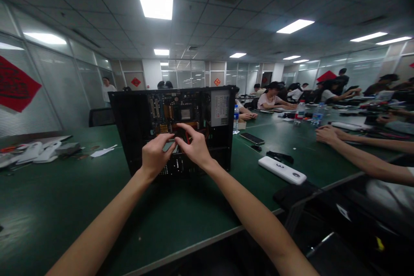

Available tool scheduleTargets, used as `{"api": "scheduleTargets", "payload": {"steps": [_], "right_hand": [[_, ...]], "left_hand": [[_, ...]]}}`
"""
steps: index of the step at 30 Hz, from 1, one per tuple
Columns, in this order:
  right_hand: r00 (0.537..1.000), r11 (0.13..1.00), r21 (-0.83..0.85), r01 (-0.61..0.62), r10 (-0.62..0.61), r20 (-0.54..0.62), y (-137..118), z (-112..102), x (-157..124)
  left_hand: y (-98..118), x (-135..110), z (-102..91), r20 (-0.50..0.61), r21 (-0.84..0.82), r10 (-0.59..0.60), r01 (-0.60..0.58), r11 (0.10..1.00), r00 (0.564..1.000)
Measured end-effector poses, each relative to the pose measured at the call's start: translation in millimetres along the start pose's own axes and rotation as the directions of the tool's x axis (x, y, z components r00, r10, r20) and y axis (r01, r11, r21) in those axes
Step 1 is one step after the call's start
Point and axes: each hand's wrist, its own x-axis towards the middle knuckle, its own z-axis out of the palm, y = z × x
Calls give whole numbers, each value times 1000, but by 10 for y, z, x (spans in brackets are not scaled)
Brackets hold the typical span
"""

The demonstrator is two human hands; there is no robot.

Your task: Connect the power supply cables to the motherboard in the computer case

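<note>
An open black computer case (129,125) stands upright on the green table (64,207), its motherboard (171,112) and grey power supply (220,108) facing me. Both my hands reach into its middle. My left hand (157,155) has its fingers curled together at a small part inside the case. My right hand (194,146) pinches beside it, thumb and forefinger meeting the left fingertips near red cables (187,138). What the fingers hold is too small to name.
A white numbered remote-like device (282,170), a black strap (280,156) and a phone (252,138) lie right of the case. Another person's forearms (355,155) rest on the table at right. White parts (39,152) lie far left. Water bottles (236,119) and seated people fill the back.
</note>
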Motion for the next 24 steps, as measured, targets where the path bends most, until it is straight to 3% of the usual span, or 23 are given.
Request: {"api": "scheduleTargets", "payload": {"steps": [8,12,14,18,21,24], "right_hand": [[998,995,-73,-64,63,-9,200,-56,189],[996,970,-232,72,-56,72,356,-211,250],[974,897,-394,200,-139,176,402,-323,259],[914,644,-662,384,-162,372,380,-492,268],[870,503,-722,475,-148,470,324,-499,303],[837,441,-741,506,-45,545,307,-422,366]], "left_hand": [[-90,219,196,-52,80,86,-81,993,995],[-155,260,268,-22,103,89,-86,991,996],[-184,257,290,11,100,74,-75,992,997],[-216,264,354,73,100,49,-57,993,996],[-222,312,420,143,118,20,-37,992,990],[-241,379,481,250,136,-36,1,991,967]]}}
